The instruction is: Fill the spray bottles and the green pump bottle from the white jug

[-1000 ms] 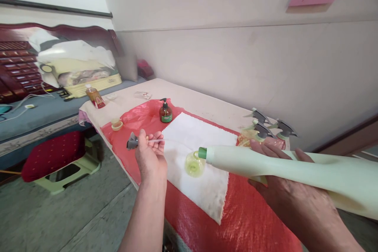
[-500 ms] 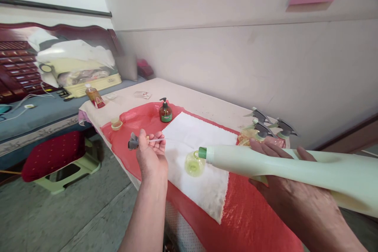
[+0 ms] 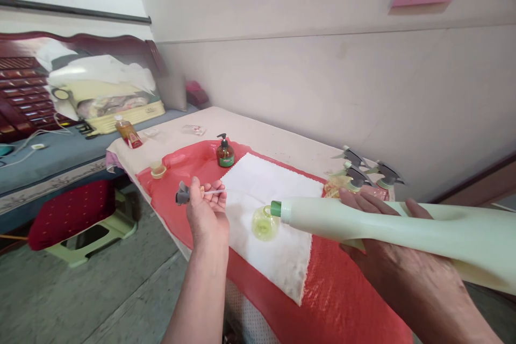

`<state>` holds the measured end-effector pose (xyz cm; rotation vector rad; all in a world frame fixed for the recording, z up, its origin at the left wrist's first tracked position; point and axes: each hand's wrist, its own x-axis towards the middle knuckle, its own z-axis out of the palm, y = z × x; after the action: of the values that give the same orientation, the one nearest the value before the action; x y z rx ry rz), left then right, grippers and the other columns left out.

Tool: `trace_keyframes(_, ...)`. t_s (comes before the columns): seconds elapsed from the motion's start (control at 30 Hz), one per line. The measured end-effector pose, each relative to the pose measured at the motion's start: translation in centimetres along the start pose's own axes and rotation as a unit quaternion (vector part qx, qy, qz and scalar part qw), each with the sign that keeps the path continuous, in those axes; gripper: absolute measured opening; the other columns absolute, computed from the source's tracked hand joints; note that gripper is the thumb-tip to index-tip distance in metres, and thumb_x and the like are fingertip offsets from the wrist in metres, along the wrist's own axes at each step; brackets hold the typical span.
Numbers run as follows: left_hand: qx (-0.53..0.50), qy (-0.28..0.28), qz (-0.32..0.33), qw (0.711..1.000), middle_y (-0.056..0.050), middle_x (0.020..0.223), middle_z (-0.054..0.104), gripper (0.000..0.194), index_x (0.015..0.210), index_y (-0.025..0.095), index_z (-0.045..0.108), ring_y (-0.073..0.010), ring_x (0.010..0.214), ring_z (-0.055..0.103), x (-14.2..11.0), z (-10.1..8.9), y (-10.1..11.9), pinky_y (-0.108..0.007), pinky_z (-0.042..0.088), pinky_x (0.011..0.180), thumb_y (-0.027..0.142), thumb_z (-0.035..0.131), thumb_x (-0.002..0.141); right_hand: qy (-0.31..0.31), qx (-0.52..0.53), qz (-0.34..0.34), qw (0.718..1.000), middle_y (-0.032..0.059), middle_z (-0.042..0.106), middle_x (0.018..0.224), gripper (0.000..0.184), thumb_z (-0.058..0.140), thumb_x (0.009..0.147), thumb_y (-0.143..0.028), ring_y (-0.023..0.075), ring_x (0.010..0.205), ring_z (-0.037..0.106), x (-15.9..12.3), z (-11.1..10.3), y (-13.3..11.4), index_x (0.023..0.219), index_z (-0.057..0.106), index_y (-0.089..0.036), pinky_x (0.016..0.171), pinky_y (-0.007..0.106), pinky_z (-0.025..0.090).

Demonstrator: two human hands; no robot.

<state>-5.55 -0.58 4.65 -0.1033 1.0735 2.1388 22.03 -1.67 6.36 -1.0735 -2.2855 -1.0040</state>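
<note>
To pour cleanly, one does best to keep the green spout (image 3: 276,208) at the mouth of the small round bottle (image 3: 264,227), which sits well in from the white cloth's (image 3: 287,180) near corner, and to tip slowly. The right hand (image 3: 397,260) wraps the pale green bottle (image 3: 322,216); the left hand (image 3: 210,216), fingers half curled, pinches a grey spray head (image 3: 183,193). Both hands look nearly unmoved from a second ago, though more dotted covering (image 3: 250,312) shows past the red sheet's (image 3: 346,279) near edge.

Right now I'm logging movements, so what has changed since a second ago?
The near edge of the red sheet has drawn to the right, baring more dotted cloth. Nothing was taken or let go: the left hand still holds the gray spray head, the right hand the pale green bottle.
</note>
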Motion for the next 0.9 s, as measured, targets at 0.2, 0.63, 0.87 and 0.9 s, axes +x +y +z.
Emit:
trace_keyframes(0.2,0.0,-0.001,-0.003,1.0,-0.008,0.08,0.065,0.03,0.076,0.017,0.051,-0.0147,0.071,0.064,-0.12,0.01,0.13,-0.023,0.049,0.062,0.043,0.063,0.083,0.011,-0.003,0.002,1.0,0.0183,0.066,0.121,0.044,0.049,0.093,-0.026,0.0323,0.108,0.064,-0.2,0.32,0.05,0.134,0.051,-0.01,0.109,0.058,0.034)
trace_keyframes(0.63,0.0,0.001,-0.007,1.0,-0.008,0.081,0.066,0.029,0.077,0.018,0.049,-0.0146,0.071,0.064,-0.01,-0.05,0.16,-0.023,0.049,0.062,0.043,0.064,0.081,0.001,-0.015,-0.004,1.0,0.0186,0.066,0.122,0.042,0.05,0.093,-0.024,0.0331,0.109,0.063,0.04,-0.05,-0.2,0.131,0.054,-0.007,0.109,0.059,0.034)
trace_keyframes(0.87,-0.002,0.0,-0.013,1.0,-0.008,0.082,0.066,0.029,0.079,0.018,0.049,-0.0146,0.071,0.064,0.06,-0.07,0.17,-0.023,0.049,0.061,0.042,0.064,0.082,-0.003,-0.011,-0.007,1.0,0.0184,0.066,0.122,0.042,0.05,0.093,-0.023,0.0329,0.108,0.063,0.24,-0.1,-0.18,0.131,0.054,-0.007,0.11,0.06,0.033)
trace_keyframes(0.9,-0.002,0.0,-0.013,1.0,-0.008,0.082,0.066,0.029,0.079,0.018,0.049,-0.0147,0.071,0.064,0.06,-0.07,0.18,-0.023,0.049,0.061,0.042,0.064,0.082,-0.004,-0.011,-0.011,1.0,0.0185,0.066,0.122,0.042,0.049,0.093,-0.023,0.0328,0.108,0.063,0.27,-0.13,-0.15,0.131,0.054,-0.007,0.109,0.06,0.033)
